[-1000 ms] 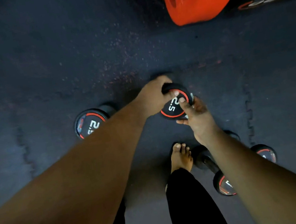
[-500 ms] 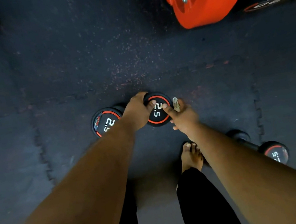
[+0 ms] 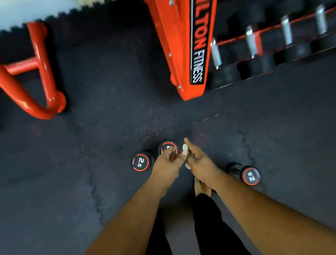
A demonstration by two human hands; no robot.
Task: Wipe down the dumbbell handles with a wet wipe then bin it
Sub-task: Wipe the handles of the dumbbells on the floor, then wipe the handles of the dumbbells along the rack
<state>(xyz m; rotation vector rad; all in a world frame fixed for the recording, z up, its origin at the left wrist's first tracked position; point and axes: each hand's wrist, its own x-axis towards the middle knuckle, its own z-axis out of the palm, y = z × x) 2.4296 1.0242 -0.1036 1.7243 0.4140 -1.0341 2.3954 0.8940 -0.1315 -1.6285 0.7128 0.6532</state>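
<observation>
Fingers of left hand [image 3: 166, 165] curled loosely, pinching one edge of wet wipe [image 3: 185, 150]; grip blurred, hard to confirm. Right hand [image 3: 200, 161] grasping the same wipe, forefinger extended toward 12 o'clock. Head view: wipe held between both hands, above floor mat [image 3: 62, 186]. Near dumbbell [image 3: 153, 157], marked 2.5, lying on mat at 11 o'clock of the hands, released since half a second earlier, when left hand gripped its handle. Second dumbbell [image 3: 246, 173] at 4 o'clock, beside bare foot [image 3: 201, 188]. Camera raised since then: orange rack [image 3: 184, 37] lettered HILTON FITNESS at 12 o'clock, racked dumbbells [image 3: 281, 45] at 2 o'clock, orange frame [image 3: 2, 75] at 10 o'clock.
</observation>
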